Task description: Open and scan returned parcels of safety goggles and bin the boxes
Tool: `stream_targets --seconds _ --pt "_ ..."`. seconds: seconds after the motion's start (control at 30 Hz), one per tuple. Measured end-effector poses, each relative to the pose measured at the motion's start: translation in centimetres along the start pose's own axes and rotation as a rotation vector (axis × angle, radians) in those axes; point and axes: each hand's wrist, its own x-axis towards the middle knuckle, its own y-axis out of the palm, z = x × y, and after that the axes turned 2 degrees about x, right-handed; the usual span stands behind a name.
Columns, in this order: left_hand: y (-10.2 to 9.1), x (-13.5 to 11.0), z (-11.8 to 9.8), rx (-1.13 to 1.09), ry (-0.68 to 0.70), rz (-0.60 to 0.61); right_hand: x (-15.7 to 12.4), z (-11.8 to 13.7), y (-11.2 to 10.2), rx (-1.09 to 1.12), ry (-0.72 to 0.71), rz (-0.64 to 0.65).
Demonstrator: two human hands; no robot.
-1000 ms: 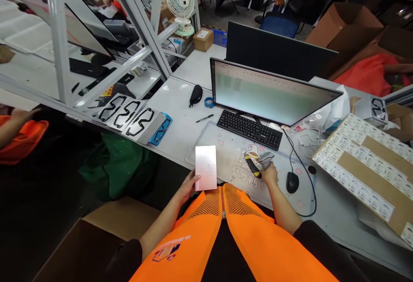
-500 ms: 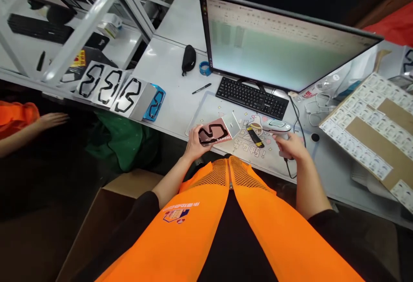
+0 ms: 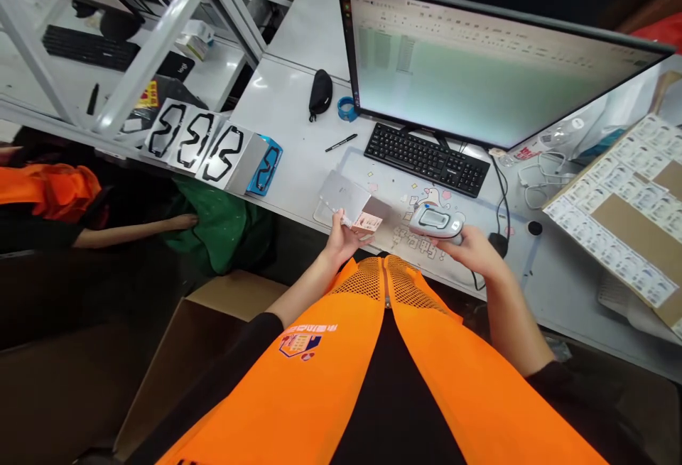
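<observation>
My left hand [image 3: 344, 241] is closed around the lower end of a small product box [image 3: 349, 199], held tilted over the desk's front edge. The box shows a silvery face and a pinkish end with printing. In my right hand [image 3: 474, 252] is a white and grey barcode scanner [image 3: 434, 220], its head pointing left toward the box. The fingers wrap its handle, which is mostly hidden. Under both lies a desk mat [image 3: 420, 255] with a cartoon drawing. A black keyboard [image 3: 426, 158] lies just beyond the scanner.
A large monitor [image 3: 479, 74] stands behind the keyboard. Several white boxes [image 3: 221, 152] and a blue box [image 3: 265, 167] line the left front edge. A label-covered cardboard sheet [image 3: 612, 223] lies right. A pen [image 3: 341, 143], blue tape roll [image 3: 347, 108] and black pouch [image 3: 320, 94] lie left of the monitor. Another person's hand [image 3: 181, 222] touches green fabric [image 3: 224, 231].
The box has turned in my left hand, from its patterned face to a silvery face. The scanner has moved left and now hides the black-and-yellow cutter. The other person's hand has reached the green fabric.
</observation>
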Motion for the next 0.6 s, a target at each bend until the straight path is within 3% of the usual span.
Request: stream_targets --seconds 0.23,0.47,0.6 --pt "0.1 0.0 -0.9 -0.008 0.032 0.023 -0.8 0.5 3.2 -0.214 -0.141 0.079" --pt "0.9 -0.5 -0.6 -0.003 0.051 -0.010 -1.1 0.0 4.8 -0.377 -0.100 0.096" --pt "0.6 -0.4 -0.6 0.025 0.050 -0.034 -0.4 -1.2 5.1 -0.361 -0.091 0.096"
